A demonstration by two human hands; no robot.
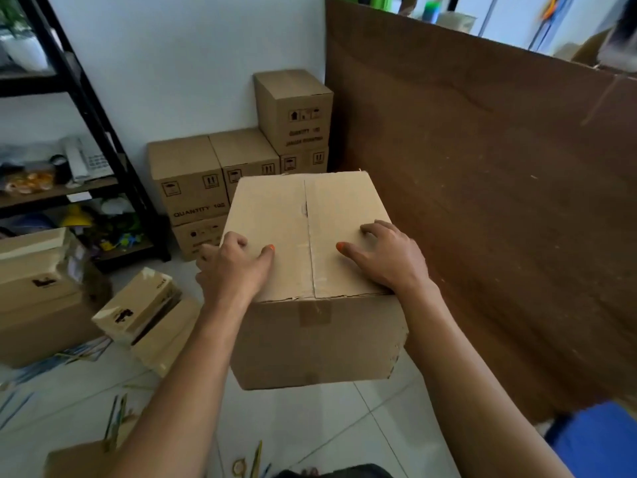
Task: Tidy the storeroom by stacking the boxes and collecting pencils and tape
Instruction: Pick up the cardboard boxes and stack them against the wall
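I am holding a plain brown cardboard box with taped top flaps [310, 236] up in front of me, clear of the white tiled floor [310, 419]. My left hand [232, 270] is gripping its near left top edge, fingers [234, 241] curled over the side and thumb lying on the lid. My right hand [382, 257] is resting on the right flap, fingers bent at the tips and pressing the cardboard. Beyond the box, printed brown cartons are standing stacked [238, 160] in the corner against the white wall. Loose coloured pencils [115, 417] are lying on the floor at my lower left, and what I am taking for a tape roll [238, 466] is sitting by the bottom edge.
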